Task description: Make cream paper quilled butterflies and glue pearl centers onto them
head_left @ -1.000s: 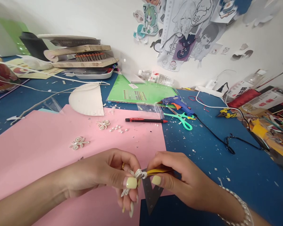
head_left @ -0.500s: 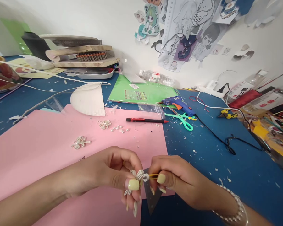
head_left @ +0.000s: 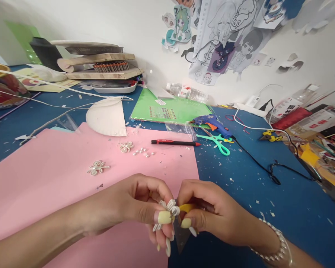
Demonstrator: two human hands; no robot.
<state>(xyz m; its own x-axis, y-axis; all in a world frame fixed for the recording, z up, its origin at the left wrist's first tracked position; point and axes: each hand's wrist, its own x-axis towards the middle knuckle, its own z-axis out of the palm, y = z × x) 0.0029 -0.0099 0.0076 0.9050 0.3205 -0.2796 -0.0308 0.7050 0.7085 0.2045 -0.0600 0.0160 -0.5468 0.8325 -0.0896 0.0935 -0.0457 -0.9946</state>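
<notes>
Tub (head_left: 5, 101): red with a yellow rim, at the far left, white cords running across it.
Pink sheet (head_left: 44, 178): flat on the blue tabletop (head_left: 248, 178), reaching beneath both hands.
Nearer curled piece (head_left: 97, 168): white coiled cord, lying on the sheet.
Half-round card (head_left: 108, 121): white, at the sheet's far edge.
Farther curled piece (head_left: 126, 146): similar coils, on the sheet.
Beads (head_left: 141, 150): small white cluster just beside that piece.
Left hand (head_left: 145, 201): thumb and forefinger pinched together on the cord piece, no gap visible; other fingers curled below.
Cord piece (head_left: 171, 206): white loops, raised between the hands, its small ring end toward the right.
Pen (head_left: 175, 142): black and red, lying beyond the hands.
Set square (head_left: 181, 238): grey, partly hidden under the hands.
Yellow tool (head_left: 186, 207): mostly covered; visible part meets the ring end, exact contact unclear.
Right hand (head_left: 209, 208): fingers closed around the yellow tool.
Glue gun (head_left: 212, 123): blue, behind the green-handled scissors (head_left: 219, 141).
Pliers (head_left: 271, 136): yellow handles, farther right.
</notes>
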